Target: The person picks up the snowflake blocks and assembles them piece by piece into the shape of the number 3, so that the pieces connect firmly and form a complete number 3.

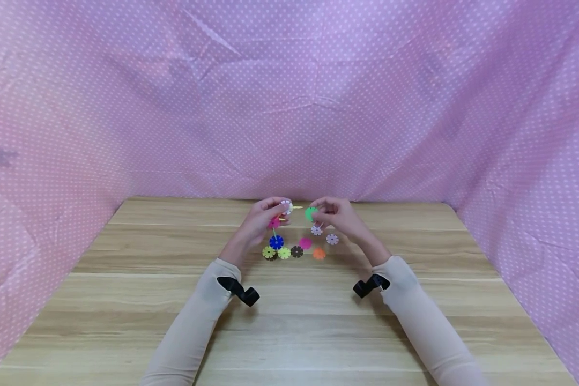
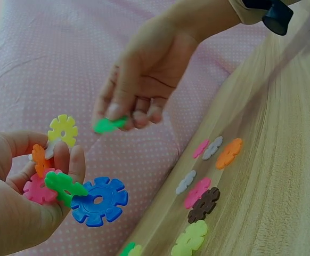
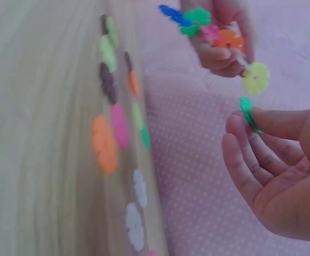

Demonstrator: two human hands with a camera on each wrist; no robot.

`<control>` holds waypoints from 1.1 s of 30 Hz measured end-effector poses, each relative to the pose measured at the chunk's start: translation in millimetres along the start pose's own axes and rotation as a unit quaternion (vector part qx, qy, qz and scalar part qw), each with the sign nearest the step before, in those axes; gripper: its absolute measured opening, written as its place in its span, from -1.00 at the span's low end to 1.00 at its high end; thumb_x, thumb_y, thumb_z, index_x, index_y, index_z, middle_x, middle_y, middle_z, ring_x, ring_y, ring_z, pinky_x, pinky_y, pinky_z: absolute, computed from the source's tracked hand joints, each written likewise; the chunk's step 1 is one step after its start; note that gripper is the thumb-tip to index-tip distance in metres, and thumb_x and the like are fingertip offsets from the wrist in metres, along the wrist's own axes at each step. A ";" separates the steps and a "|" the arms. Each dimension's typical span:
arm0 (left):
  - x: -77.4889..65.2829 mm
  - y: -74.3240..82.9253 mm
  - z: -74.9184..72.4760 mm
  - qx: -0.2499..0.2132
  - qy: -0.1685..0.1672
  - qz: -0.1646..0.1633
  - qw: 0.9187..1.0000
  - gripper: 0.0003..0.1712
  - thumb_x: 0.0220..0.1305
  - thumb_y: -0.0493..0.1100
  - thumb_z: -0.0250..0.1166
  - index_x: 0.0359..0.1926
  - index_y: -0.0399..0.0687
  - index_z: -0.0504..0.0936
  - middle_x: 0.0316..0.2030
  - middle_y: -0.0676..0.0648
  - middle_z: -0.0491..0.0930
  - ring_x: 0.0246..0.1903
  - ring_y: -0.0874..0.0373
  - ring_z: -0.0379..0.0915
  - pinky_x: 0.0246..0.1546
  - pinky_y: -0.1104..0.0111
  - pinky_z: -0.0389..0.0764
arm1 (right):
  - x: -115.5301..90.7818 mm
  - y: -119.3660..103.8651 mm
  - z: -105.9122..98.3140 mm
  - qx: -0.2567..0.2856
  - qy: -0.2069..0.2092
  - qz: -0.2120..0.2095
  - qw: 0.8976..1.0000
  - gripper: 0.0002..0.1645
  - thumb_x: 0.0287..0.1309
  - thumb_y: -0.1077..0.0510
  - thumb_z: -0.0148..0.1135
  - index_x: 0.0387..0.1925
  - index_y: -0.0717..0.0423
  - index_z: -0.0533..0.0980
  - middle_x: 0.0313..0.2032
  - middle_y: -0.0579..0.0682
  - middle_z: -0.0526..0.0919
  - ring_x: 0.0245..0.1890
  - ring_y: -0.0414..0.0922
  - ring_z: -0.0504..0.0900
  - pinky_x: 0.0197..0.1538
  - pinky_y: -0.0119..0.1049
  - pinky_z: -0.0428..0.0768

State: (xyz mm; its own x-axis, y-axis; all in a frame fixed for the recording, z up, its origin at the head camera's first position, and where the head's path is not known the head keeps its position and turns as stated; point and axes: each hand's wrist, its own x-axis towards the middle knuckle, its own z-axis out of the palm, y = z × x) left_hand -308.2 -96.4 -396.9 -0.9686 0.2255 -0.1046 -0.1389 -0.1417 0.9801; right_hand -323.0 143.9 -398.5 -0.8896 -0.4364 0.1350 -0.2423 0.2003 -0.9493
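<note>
The left hand (image 1: pixel 257 221) grips a disc chain (image 2: pixel 64 188) beside its yellow end disc (image 2: pixel 63 126), while the right hand (image 1: pixel 341 217) pinches a green disc (image 1: pixel 311 213) near but apart from that yellow one, apparently for joining, which would call for lining the two up.

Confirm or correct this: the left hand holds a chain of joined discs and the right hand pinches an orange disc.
Wrong colour: the right hand pinches a green disc, as the right wrist view shows. The left hand does hold the chain.
</note>
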 end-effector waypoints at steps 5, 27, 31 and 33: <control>-0.5 -0.5 0.8 0.003 -0.007 0.000 1.000 -0.67 0.51 -0.22 0.17 0.18 -0.29 0.52 -0.20 0.04 0.60 -0.27 0.24 0.60 0.13 0.21 0.70 | -1.1 -7.6 4.7 0.064 0.039 0.008 0.997 -0.67 0.34 0.27 0.29 0.05 0.38 0.53 -0.27 0.19 0.77 -0.41 -0.19 0.74 -0.19 -0.23 0.79; 1.3 -4.7 5.7 -0.014 -0.015 0.005 1.000 -0.71 0.51 -0.24 0.16 0.14 -0.30 0.52 -0.23 0.03 0.56 -0.29 0.23 0.58 0.01 0.31 0.74 | -1.6 -10.1 15.9 0.111 0.083 -0.010 0.990 -0.73 0.32 0.33 0.28 -0.04 0.45 0.50 -0.34 0.11 0.79 -0.46 -0.18 0.74 -0.28 -0.31 0.77; 1.8 -8.0 7.1 -0.022 -0.011 0.000 1.000 -0.74 0.50 -0.24 0.17 0.11 -0.26 0.53 -0.24 0.04 0.57 -0.30 0.26 0.58 -0.11 0.42 0.75 | -4.1 -10.9 17.5 0.102 0.089 -0.008 0.991 -0.70 0.32 0.31 0.28 -0.01 0.44 0.50 -0.28 0.21 0.79 -0.45 -0.20 0.74 -0.25 -0.28 0.78; 2.4 -7.9 8.1 -0.022 -0.011 0.002 1.000 -0.75 0.51 -0.22 0.17 0.10 -0.24 0.53 -0.24 0.05 0.56 -0.30 0.27 0.57 -0.07 0.39 0.75 | -3.8 -11.1 18.0 0.105 0.095 -0.010 0.990 -0.70 0.33 0.32 0.27 0.01 0.44 0.49 -0.26 0.25 0.78 -0.45 -0.21 0.74 -0.25 -0.29 0.78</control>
State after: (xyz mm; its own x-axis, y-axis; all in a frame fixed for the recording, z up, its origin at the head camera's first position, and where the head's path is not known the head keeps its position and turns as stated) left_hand -307.7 -86.9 -403.5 -0.9642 0.2467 -0.0968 -0.1450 -0.1855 0.9719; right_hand -309.9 127.6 -393.6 -0.9471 -0.2617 0.1860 -0.1924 -0.0014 -0.9813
